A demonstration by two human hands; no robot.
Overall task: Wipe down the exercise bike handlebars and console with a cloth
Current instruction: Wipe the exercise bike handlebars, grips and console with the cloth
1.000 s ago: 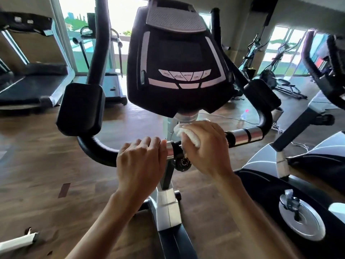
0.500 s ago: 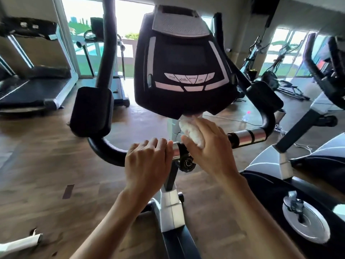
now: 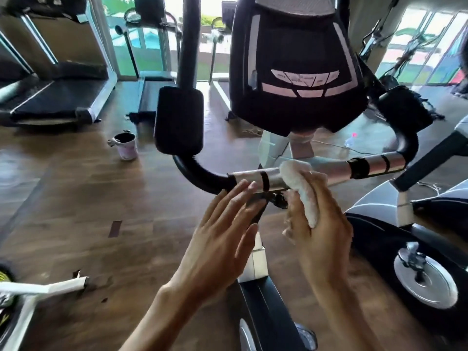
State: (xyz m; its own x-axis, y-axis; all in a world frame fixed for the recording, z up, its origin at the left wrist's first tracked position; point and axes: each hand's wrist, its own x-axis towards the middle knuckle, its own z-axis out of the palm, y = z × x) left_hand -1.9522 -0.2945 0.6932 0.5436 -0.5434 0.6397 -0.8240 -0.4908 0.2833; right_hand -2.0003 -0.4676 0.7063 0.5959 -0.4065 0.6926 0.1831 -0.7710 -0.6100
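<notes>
Right hand [image 3: 321, 224] curled round a white cloth [image 3: 301, 188], upper end of it pressed against the chrome handlebar [image 3: 255, 177] (just below the black console [image 3: 298, 72]). Left hand [image 3: 222, 231] beside it, fingers straight and together, holding nothing, fingertips near the bar's underside; contact unclear.

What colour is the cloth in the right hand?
White, a fluffy cloth, clearest in the head view.
</notes>
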